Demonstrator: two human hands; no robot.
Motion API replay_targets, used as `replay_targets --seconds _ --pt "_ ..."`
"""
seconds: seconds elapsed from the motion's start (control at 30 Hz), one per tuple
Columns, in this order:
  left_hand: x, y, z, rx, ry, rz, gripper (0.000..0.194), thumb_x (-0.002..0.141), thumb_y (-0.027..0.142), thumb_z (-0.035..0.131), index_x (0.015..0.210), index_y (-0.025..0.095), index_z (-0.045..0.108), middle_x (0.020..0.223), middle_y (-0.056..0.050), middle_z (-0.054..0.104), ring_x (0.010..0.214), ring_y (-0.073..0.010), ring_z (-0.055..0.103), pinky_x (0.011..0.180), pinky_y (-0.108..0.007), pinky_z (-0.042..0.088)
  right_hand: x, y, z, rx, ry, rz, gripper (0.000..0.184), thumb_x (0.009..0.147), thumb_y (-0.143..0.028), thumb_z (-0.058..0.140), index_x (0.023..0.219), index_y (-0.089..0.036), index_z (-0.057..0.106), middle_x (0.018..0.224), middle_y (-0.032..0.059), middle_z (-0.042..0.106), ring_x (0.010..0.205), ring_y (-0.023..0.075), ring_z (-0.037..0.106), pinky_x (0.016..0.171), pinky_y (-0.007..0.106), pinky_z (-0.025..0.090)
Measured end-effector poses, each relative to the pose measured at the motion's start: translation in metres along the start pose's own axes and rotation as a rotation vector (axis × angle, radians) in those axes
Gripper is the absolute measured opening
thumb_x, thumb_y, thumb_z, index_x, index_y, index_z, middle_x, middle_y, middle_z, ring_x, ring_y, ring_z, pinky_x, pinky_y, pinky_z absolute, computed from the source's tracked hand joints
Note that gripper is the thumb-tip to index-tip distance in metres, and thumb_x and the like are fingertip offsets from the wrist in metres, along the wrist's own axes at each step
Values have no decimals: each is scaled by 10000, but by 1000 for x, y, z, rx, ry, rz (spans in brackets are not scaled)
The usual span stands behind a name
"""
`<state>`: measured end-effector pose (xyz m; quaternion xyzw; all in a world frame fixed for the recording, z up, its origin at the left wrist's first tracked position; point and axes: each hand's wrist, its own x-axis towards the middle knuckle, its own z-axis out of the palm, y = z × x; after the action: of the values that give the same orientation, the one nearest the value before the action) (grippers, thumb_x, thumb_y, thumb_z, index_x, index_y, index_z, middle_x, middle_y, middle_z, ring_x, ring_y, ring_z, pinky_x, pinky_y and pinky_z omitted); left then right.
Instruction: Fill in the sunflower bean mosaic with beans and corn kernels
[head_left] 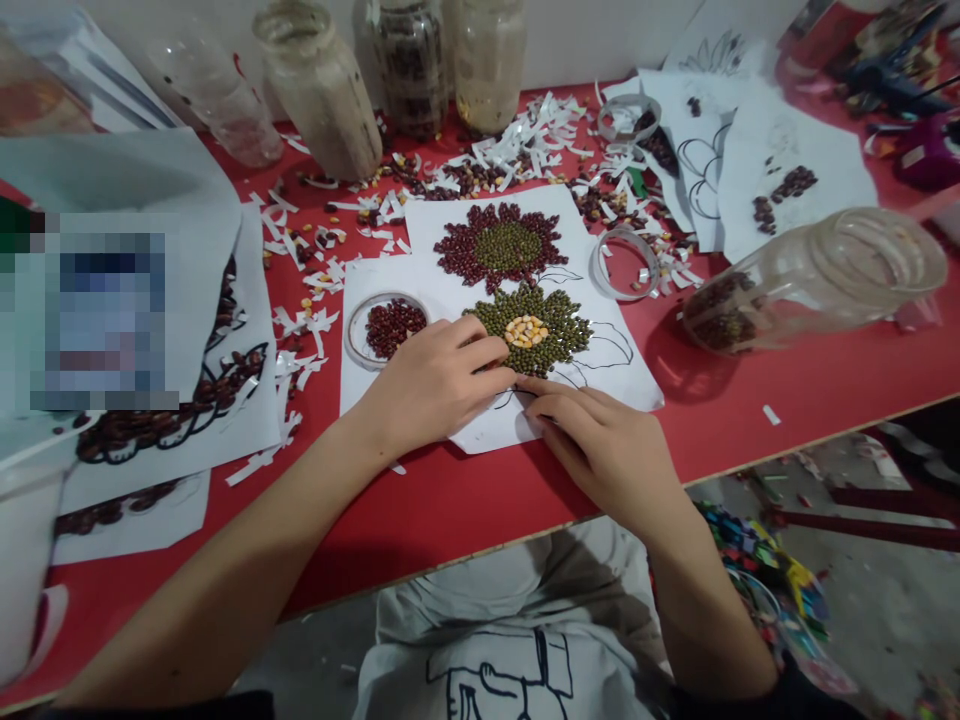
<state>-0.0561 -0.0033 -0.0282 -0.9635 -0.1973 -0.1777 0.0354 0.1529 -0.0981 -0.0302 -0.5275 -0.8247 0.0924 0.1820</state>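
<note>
A sheet of white paper (495, 435) lies in front of me, with a flower of green beans (564, 340) around a centre of yellow corn kernels (527, 331). My left hand (442, 375) rests at this flower's lower left edge, fingers bent and drawn together. Its fingertips meet those of my right hand (589, 430) just below the flower; any small thing between them is hidden. The right forefinger points left while the other fingers curl under. Beside my left hand sits a round lid (352, 340) of dark red beans (394, 327). Farther back is a second flower, with red bean petals (457, 245) and a green bean centre (508, 250).
A tilted glass jar (810, 285) with some beans stands at the right, near a clear ring-shaped lid (626, 265). More jars (319, 95) line the wall behind paper shreds (540, 130) and loose beans. Bean-covered sheets (232, 410) lie at the left.
</note>
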Motion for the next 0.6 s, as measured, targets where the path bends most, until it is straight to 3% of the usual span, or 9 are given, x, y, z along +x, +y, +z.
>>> replay_targets --seconds 0.37,0.5,0.6 --pt "1 0 3 53 31 2 220 1008 181 489 951 195 701 1007 -51 688 910 -220 523 709 -335 435 0 0 1 -15 24 -4 184 1027 -219 432 995 -226 613 1320 -6 695 902 186 714 611 299 482" --pt "-4 1 3 75 42 9 237 1006 181 490 865 200 680 1011 -31 699 921 -217 533 711 -333 419 0 0 1 11 16 4 193 1026 -223 435 1000 -224 626 1311 30 700 936 188 718 686 296 522" --pt "-9 1 3 69 83 11 230 1009 186 482 913 197 691 1025 -41 707 932 -222 536 717 -345 426 1 0 0 18 15 -1 194 1024 -224 440 990 -220 631 1310 35 700 946 191 723 723 304 544"
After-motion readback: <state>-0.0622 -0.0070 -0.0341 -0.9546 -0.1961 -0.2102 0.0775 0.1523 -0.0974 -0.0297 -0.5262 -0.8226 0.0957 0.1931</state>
